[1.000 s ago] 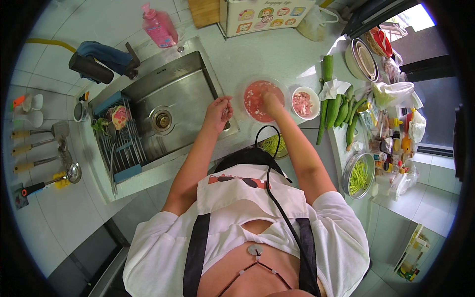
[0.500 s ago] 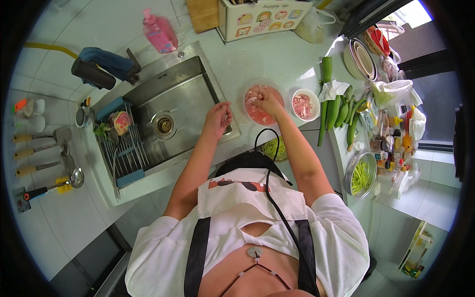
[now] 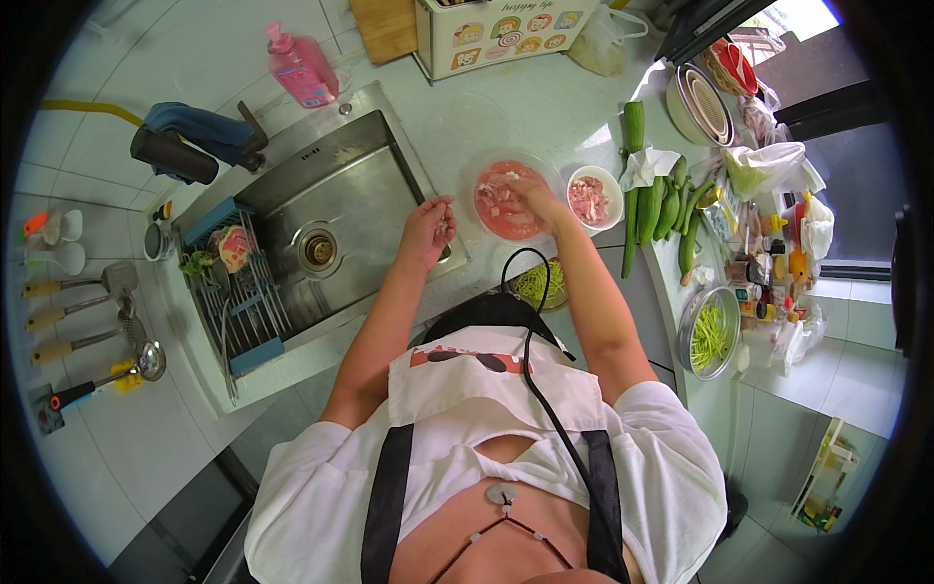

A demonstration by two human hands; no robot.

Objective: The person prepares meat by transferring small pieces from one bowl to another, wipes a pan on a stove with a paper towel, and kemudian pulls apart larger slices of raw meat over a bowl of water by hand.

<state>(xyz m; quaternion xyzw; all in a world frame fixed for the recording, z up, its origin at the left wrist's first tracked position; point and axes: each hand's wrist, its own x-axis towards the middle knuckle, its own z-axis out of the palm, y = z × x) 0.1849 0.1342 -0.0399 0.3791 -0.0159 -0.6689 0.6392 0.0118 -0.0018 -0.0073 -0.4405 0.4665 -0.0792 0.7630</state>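
Right hand: the right hand [image 3: 533,198] rests inside the clear bowl [image 3: 508,200], fingers curled down into the pink meat pieces [image 3: 496,206]; whether they pinch a piece cannot be told.
Left hand: the left hand [image 3: 428,231] hovers over the sink's right edge, well left of the bowl, fingers loosely bent around a small pale scrap; grip too small to confirm.
Clear bowl: on the counter, directly beneath the right hand, filled with meat.
Small white bowl [image 3: 590,198]: just right of the right hand, holding more meat.
Sink [image 3: 331,224]: steel, below and left of the left hand.
Cucumbers [image 3: 650,209]: lying right of the small white bowl.
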